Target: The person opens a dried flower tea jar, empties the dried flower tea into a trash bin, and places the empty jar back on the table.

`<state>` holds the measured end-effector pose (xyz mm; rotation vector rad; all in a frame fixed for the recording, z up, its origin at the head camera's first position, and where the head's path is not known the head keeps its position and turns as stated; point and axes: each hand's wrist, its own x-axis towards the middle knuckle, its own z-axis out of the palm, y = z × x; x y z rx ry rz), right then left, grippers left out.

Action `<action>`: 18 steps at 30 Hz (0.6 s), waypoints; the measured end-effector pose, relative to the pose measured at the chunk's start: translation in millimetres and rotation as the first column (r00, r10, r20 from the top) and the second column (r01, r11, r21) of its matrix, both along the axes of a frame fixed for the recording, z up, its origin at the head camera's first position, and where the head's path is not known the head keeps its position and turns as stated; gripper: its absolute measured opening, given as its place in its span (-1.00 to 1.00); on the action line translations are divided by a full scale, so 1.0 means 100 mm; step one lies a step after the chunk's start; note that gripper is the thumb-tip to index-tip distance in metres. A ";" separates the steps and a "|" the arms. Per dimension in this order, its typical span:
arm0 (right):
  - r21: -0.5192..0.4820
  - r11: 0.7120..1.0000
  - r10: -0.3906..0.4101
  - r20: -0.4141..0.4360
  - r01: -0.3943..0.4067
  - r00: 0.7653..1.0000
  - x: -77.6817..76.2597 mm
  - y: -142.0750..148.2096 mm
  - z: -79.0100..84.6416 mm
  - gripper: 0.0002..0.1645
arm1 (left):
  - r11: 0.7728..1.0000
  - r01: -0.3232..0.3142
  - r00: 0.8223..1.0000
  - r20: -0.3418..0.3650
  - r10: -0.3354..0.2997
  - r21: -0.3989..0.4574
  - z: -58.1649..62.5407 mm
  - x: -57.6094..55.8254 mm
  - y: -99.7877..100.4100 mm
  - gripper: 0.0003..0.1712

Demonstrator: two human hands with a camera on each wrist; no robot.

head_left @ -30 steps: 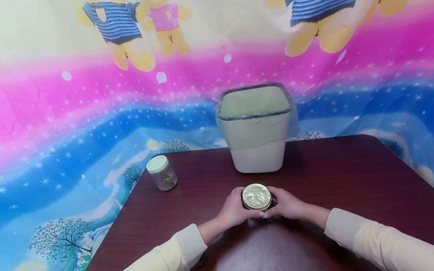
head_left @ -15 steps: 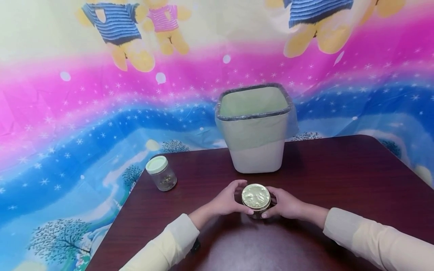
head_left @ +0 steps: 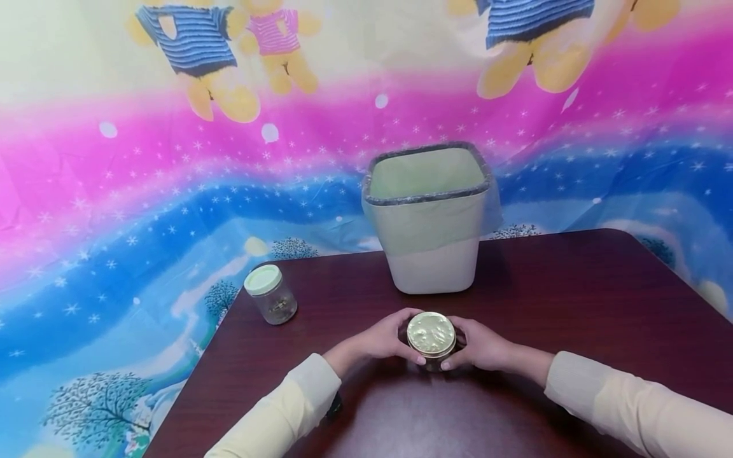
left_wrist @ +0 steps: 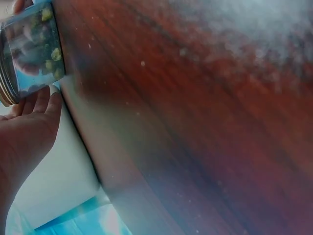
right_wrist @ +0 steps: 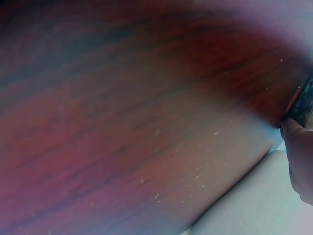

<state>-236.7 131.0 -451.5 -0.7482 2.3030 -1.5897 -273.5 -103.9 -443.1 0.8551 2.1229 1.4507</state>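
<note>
A clear jar (head_left: 431, 333) with a crinkled gold top stands on the table in front of me. Through its wall, the left wrist view shows yellow-green bits near the bottom of the jar (left_wrist: 41, 49). My left hand (head_left: 385, 337) curls round the left side, thumb at the front. On the opposite side my right hand (head_left: 485, 344) grips the jar, its thumb also in front. The far fingers of both hands are partly hidden behind the jar. Only a sliver of the jar (right_wrist: 307, 105) shows in the right wrist view, beside the right hand (right_wrist: 301, 154).
Behind the hands stands a white bin (head_left: 432, 254) lined with a thin bag. A second clear jar (head_left: 275, 304) with a pale green lid sits near the left edge of the dark wooden table (head_left: 578, 299). A patterned cloth (head_left: 172, 178) hangs behind the table.
Half a second ago the left fingers had spread away from the jar; now they have closed in round it again. The right hand has kept its hold, and the jar has barely moved.
</note>
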 end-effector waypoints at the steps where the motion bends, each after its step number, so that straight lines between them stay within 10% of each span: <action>1: -0.001 1.000 -0.002 0.001 0.002 1.000 0.00 0.00 0.00 0.01 | 1.000 -0.005 1.000 -0.005 0.005 -0.004 0.00 0.00 0.00 -0.11; 13: 0.015 1.000 -0.006 -0.005 0.006 1.000 0.01 -0.01 0.03 0.03 | 0.992 -0.126 0.991 -0.040 0.125 -0.016 -0.02 0.13 0.03 -0.16; 18: 0.006 1.000 0.001 -0.004 -0.001 1.000 0.03 -0.01 0.04 0.03 | 0.973 -0.212 0.967 -0.164 0.196 -0.086 -0.03 0.21 0.06 -0.16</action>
